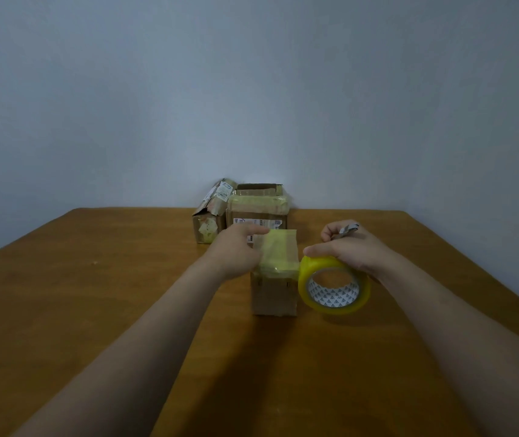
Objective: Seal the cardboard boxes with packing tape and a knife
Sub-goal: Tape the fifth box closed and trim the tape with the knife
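The counter [125, 294] is smooth brown wood with a faint sheen. The near box [274, 294] is matt, creased cardboard topped with pale glossy tape, and the tape roll [333, 285] is shiny translucent yellow plastic round a printed paper core. The wall [251, 89] is matt.

Bare left hand [236, 251], bare right hand [353, 247].

The right grip [351, 250] hides most of the knife [350, 229], right of the front box [274, 294]; only a grey end shows. Behind that box, a label [256, 221] is too small to read.
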